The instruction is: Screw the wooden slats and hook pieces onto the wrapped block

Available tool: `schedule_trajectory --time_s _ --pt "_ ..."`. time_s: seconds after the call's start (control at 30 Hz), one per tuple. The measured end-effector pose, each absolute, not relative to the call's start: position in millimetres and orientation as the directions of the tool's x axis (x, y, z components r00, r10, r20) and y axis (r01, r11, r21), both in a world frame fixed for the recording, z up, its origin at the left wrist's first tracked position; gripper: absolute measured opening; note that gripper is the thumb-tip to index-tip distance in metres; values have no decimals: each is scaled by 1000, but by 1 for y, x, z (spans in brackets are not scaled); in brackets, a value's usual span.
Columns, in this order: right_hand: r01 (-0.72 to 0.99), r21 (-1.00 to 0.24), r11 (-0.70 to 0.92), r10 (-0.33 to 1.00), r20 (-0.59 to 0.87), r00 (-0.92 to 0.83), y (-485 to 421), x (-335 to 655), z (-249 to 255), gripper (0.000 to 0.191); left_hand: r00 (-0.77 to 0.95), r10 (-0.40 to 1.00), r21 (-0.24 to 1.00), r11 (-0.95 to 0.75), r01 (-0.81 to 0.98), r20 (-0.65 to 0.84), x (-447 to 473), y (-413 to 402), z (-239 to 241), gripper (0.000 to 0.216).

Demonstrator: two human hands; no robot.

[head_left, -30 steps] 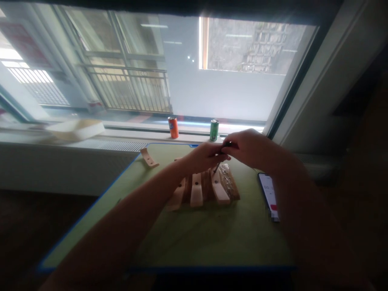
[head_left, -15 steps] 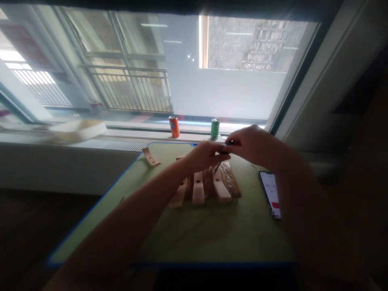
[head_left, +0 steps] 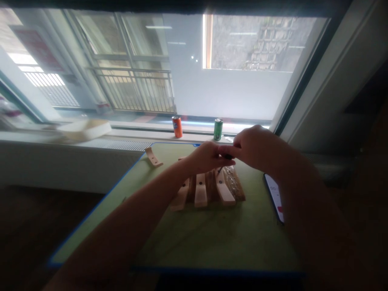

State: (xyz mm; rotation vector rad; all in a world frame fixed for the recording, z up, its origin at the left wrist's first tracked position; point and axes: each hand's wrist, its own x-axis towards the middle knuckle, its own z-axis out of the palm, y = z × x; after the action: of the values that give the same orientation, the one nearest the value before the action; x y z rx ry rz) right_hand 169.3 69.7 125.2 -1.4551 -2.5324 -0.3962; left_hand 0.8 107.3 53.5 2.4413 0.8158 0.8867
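Both my hands meet on a screwdriver above the wooden pieces. My right hand (head_left: 253, 144) is closed on its dark handle (head_left: 228, 156) from the right. From the left, my left hand (head_left: 209, 155) has its fingers pinched around the handle's lower part. The thin metal shaft (head_left: 221, 169) slants down to the rightmost pale curved wooden piece (head_left: 225, 192), near its upper end. A dark screw head shows lower on that piece. Two similar pieces, a middle one (head_left: 200, 196) and a left one (head_left: 180, 199), lie on a brown board (head_left: 240, 192) partly covered in clear plastic.
A loose curved wooden piece (head_left: 153, 158) lies at the table's far left. A phone (head_left: 273, 198) rests at the right, partly behind my forearm. On the sill stand an orange can (head_left: 177, 127), a green can (head_left: 218, 129) and a pale open box (head_left: 86, 129).
The view has shifted slightly, so the scene sits a little further right. My right fingers have changed position around the screwdriver handle. My right forearm covers more of the phone.
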Motion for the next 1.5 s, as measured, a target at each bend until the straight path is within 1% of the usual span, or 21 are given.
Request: schedule_trajectory --time_s 0.1,0.2,0.27,0.4,0.5,0.6,0.7,0.77,0.83,0.93,1.0,1.2,1.33,1.5 --pt "850 85 520 819 235 -524 72 175 124 64 629 655 537 -738 409 420 2 105 57 28" --pt "850 44 524 832 185 -523 72 177 124 54 625 657 532 -737 416 422 3 103 59 27" --pt "843 26 537 824 196 -531 71 176 125 48 612 668 554 -725 409 423 4 103 59 24" --pt "808 -15 589 785 247 -568 69 174 128 38 586 691 649 -682 336 423 2 104 59 22" --pt "797 -34 603 779 239 -580 68 176 127 33 591 699 667 -666 333 403 0 104 60 20" --pt "820 -5 573 798 234 -556 69 176 126 43 594 699 659 -668 345 398 1 103 60 19" --pt "845 43 533 804 287 -521 72 173 124 55 542 716 684 -659 314 441 2 103 60 21" --pt "846 51 531 795 315 -518 73 170 124 58 495 736 710 -642 291 463 1 104 59 21" --pt "844 40 535 793 321 -518 72 168 124 60 477 758 746 -608 272 444 0 105 58 20" --pt "840 7 542 798 307 -518 72 167 124 60 494 772 793 -561 235 400 -1 105 59 21" --pt "835 -11 551 799 295 -524 72 168 124 57 503 768 797 -560 227 396 -1 104 60 21" --pt "834 -17 552 804 276 -527 73 170 124 53 501 746 750 -611 254 438 0 103 62 25" --pt "829 -23 559 804 256 -536 72 170 125 54 541 721 729 -633 261 433 0 104 62 22" --pt "827 -3 562 798 263 -542 75 173 125 52 538 716 699 -654 291 446 0 104 64 21"
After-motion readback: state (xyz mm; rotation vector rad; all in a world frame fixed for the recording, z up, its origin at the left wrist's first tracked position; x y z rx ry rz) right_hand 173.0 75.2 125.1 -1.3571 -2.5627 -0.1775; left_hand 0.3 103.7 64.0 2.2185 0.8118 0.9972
